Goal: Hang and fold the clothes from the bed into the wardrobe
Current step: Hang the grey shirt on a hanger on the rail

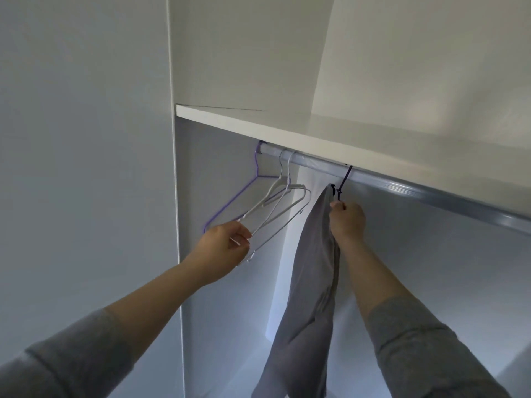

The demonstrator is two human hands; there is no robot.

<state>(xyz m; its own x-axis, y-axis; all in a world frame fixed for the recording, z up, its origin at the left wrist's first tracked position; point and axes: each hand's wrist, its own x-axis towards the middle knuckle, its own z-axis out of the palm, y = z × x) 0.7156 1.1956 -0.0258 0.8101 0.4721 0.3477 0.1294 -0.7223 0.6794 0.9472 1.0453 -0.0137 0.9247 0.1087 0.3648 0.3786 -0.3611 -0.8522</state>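
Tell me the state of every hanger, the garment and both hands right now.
Grey garment: hanging on the dark hanger, draped straight down.
Dark hanger: hooked on the rail, gripped by the right hand.
White hangers: on the rail, empty, pinched by the left hand.
Purple hanger: on the rail, empty.

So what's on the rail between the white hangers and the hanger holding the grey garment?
Nothing: in the head view that stretch of rail is bare between the white hangers and the dark hanger carrying the grey garment.
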